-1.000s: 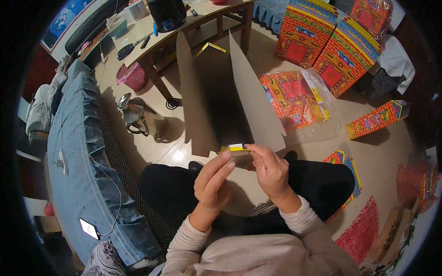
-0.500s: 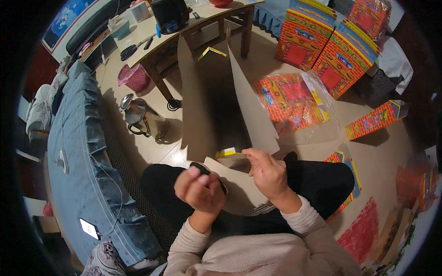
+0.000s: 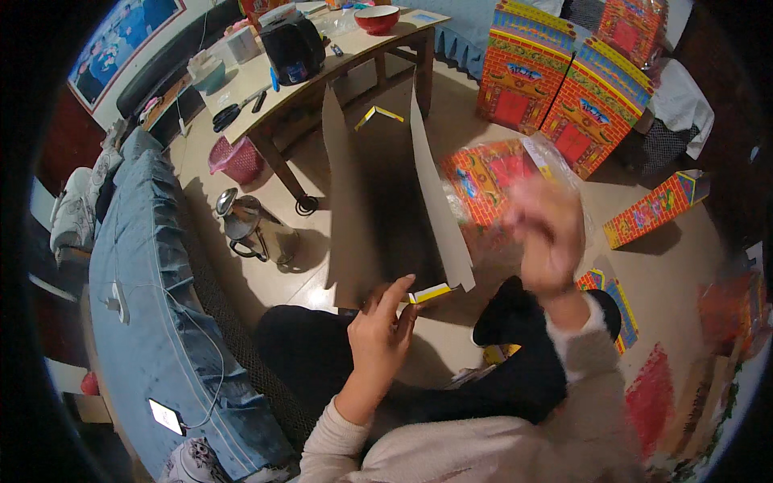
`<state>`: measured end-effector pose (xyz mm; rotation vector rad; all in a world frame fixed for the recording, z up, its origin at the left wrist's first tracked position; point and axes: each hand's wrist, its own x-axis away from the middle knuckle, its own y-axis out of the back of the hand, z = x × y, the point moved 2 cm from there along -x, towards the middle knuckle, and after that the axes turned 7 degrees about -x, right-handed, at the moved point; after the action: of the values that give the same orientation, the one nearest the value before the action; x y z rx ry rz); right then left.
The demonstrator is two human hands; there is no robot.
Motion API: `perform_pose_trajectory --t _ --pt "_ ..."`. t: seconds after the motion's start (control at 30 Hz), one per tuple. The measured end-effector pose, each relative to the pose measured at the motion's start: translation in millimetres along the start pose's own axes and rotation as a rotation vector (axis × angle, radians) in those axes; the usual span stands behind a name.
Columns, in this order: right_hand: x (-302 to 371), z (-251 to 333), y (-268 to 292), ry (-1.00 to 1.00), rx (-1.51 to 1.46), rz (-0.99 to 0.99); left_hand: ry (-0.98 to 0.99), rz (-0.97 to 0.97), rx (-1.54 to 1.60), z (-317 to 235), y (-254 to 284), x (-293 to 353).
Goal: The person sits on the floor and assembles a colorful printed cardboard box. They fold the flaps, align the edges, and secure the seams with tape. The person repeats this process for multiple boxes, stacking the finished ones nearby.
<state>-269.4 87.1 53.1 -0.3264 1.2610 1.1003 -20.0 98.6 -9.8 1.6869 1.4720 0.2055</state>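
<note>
Cardboard box (image 3: 348, 217) just beyond left hand (image 3: 378, 336), left of blurred right hand (image 3: 552, 232), grips unclear

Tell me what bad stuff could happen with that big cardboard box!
The cardboard box has thin, tall sides standing up, so they might bend if the left hand at its near end pushes hard.

The metal kettle stands on the floor to the box's left. If the box swung that way, it might knock the kettle over.

The scissors lie near the table's edge, so a bump could make them fall.
</note>
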Motion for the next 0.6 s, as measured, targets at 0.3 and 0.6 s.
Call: perform_pose_trajectory --t 0.3,0.6 --pt "-131 -115 -54 0.441 0.337 0.589 -0.127 0.037 -0.193 6 1 -1" --pt "-142 -76 0 0.371 0.269 0.661 -0.1 -0.099 -0.042 93 62 -33"
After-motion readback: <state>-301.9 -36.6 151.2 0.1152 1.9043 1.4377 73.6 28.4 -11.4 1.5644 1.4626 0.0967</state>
